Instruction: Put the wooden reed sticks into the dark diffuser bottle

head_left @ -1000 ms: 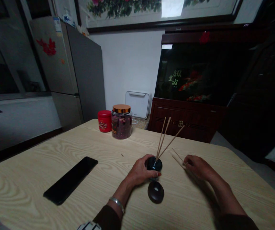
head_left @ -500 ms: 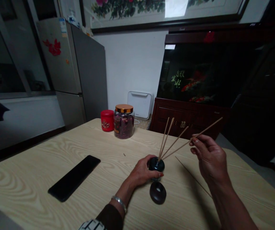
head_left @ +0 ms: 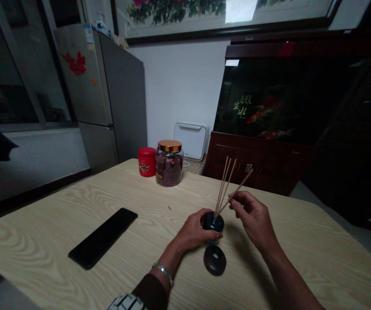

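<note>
A small dark glass diffuser bottle (head_left: 214,222) stands on the table, with my left hand (head_left: 196,230) wrapped around its left side. Several thin reed sticks (head_left: 223,185) rise from its neck, fanned slightly apart. My right hand (head_left: 251,213) pinches one reed stick (head_left: 242,184) between thumb and fingers, low down near the bottle. That stick leans to the right and its lower end meets the bottle's neck. In front of the bottle lies a dark round lid with a hole (head_left: 214,260).
A black phone (head_left: 103,238) lies on the left of the wooden table (head_left: 134,275). Toward the back edge stand a red canister (head_left: 147,162) and a jar of dried flowers (head_left: 169,165) with a copper lid. Behind are a fridge (head_left: 124,94) and a fish tank (head_left: 269,99).
My right hand has moved left and down, closer to the bottle. The sticks now stand closer together and more upright. My left hand keeps its hold on the bottle.
</note>
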{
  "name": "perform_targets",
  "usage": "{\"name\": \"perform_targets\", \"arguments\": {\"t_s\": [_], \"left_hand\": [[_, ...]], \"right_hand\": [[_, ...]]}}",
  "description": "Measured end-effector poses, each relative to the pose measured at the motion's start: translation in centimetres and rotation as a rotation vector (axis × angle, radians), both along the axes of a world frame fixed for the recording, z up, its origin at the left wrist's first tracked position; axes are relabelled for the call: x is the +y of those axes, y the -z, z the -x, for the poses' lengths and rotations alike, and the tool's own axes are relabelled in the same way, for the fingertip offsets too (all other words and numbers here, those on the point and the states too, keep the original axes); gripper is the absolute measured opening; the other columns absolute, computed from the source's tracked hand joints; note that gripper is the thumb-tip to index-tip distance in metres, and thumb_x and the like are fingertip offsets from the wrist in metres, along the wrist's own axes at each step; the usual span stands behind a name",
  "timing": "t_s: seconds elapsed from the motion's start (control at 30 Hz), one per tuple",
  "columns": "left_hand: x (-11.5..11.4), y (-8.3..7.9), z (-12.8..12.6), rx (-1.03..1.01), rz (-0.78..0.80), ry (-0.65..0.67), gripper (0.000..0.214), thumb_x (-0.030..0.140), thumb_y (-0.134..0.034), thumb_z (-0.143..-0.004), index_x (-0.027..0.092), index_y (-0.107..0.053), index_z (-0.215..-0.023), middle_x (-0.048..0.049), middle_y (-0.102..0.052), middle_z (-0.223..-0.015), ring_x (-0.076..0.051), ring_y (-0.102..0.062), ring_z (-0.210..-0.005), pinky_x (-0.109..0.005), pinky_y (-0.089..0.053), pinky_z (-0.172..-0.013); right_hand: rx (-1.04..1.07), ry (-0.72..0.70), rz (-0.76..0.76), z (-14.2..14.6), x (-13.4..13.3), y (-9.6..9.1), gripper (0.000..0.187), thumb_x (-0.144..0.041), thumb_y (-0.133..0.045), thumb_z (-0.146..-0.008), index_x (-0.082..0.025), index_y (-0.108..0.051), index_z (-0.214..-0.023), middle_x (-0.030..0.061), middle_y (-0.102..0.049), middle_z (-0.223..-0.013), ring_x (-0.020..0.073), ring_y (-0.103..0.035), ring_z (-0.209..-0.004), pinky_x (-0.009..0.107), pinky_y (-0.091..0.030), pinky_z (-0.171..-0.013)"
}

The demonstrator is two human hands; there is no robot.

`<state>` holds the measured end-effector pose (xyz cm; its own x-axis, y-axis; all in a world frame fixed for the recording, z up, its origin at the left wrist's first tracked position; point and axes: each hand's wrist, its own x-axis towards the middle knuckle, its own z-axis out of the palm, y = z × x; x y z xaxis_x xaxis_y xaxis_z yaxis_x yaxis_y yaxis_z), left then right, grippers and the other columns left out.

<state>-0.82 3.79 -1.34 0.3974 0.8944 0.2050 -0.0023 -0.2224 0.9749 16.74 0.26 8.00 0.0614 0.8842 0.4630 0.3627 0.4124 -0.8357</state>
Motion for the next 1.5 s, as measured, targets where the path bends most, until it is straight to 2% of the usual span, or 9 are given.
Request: {"name": "perform_targets", "arguments": {"t_s": [0.17,0.3,0.43,0.57,0.77,1.03,1.13,1.27,1.5], "left_hand": [[0.1,0.1,0.0,0.018,-0.025,-0.006,0.066,0.029,-0.087,-0.058,0.016,-0.062,-0.118,-0.0048,-0.068,-0.099,-0.020,-0.062,-0.091,-0.029,-0.047,-0.084],[0.1,0.2,0.0,0.014,-0.014,-0.008,0.065,0.028,-0.087,-0.058,0.016,-0.063,-0.117,-0.0053,-0.068,-0.099,-0.020,-0.062,-0.091,-0.029,-0.047,-0.082],[-0.2,-0.3,0.0,-0.031,0.011,0.020,0.065,0.027,-0.087,-0.057,0.015,-0.063,-0.116,-0.0064,-0.069,-0.101,-0.020,-0.062,-0.091,-0.028,-0.048,-0.081],[-0.5,-0.9,0.1,-0.041,0.020,0.031,0.063,0.024,-0.086,-0.058,0.014,-0.063,-0.116,-0.0066,-0.068,-0.102,-0.020,-0.062,-0.092,-0.029,-0.048,-0.082],[-0.4,-1.0,0.0,-0.035,0.017,0.022,0.064,0.021,-0.086,-0.057,0.014,-0.063,-0.117,-0.0068,-0.069,-0.103,-0.021,-0.062,-0.095,-0.031,-0.047,-0.087],[-0.3,-0.9,0.1,-0.018,-0.007,0.032,0.062,0.022,-0.085,-0.059,0.014,-0.063,-0.117,-0.0061,-0.069,-0.103,-0.021,-0.062,-0.094,-0.029,-0.048,-0.084],[-0.2,-0.6,0.2,-0.015,-0.002,0.032,0.065,0.024,-0.086,-0.059,0.016,-0.062,-0.119,-0.0055,-0.069,-0.103,-0.020,-0.062,-0.093,-0.029,-0.047,-0.084],[-0.1,-0.3,0.2,0.015,-0.021,0.014,0.064,0.027,-0.087,-0.059,0.017,-0.063,-0.117,-0.0053,-0.069,-0.102,-0.021,-0.062,-0.093,-0.029,-0.047,-0.084],[0.0,-0.1,0.2,0.021,-0.024,-0.002,0.066,0.028,-0.087,-0.058,0.017,-0.063,-0.118,-0.0057,-0.069,-0.102,-0.021,-0.062,-0.092,-0.028,-0.048,-0.081]], "right_hand": [[-0.132,-0.084,0.063,0.4,0.6,1.0,0.020,-0.037,-0.059,-0.087,-0.019,-0.066,-0.093,0.0036,-0.069,-0.086,0.0179,-0.063,-0.075,0.029,-0.048,-0.065],[-0.253,-0.126,0.134,-2.8,0.8,0.1,0.024,-0.039,-0.058,-0.086,-0.020,-0.067,-0.098,0.0033,-0.069,-0.081,0.0186,-0.064,-0.071,0.028,-0.046,-0.060],[-0.695,0.036,0.260,-8.7,1.2,0.5,0.015,-0.029,-0.054,-0.083,-0.021,-0.065,-0.078,0.0034,-0.068,-0.074,0.0184,-0.061,-0.068,0.029,-0.042,-0.062],[-1.070,0.209,0.571,-12.6,2.0,3.6,0.010,-0.017,-0.057,-0.072,-0.019,-0.066,-0.073,0.0089,-0.070,-0.082,0.0218,-0.063,-0.076,0.030,-0.037,-0.063],[-1.094,0.225,0.675,-13.4,2.6,6.6,0.013,-0.018,-0.064,-0.064,-0.018,-0.068,-0.076,0.0135,-0.071,-0.091,0.0265,-0.066,-0.081,0.030,-0.036,-0.060],[-1.073,0.248,0.623,-12.4,2.3,5.3,0.010,-0.023,-0.063,-0.068,-0.018,-0.068,-0.075,0.0131,-0.072,-0.090,0.0268,-0.066,-0.082,0.030,-0.036,-0.060],[-0.928,0.172,0.513,-11.5,2.3,3.8,0.011,-0.022,-0.054,-0.077,-0.019,-0.064,-0.072,0.0077,-0.071,-0.078,0.0202,-0.065,-0.072,0.028,-0.039,-0.061],[-0.289,0.059,0.263,-9.6,1.9,1.2,0.012,-0.029,-0.059,-0.080,-0.018,-0.063,-0.079,0.0057,-0.070,-0.074,0.0160,-0.063,-0.061,0.026,-0.042,-0.055],[0.449,0.117,-0.039,-5.1,0.5,-1.8,0.030,-0.033,-0.080,-0.069,-0.017,-0.068,-0.091,0.0068,-0.072,-0.085,0.0141,-0.065,-0.066,0.020,-0.044,-0.048]]}}
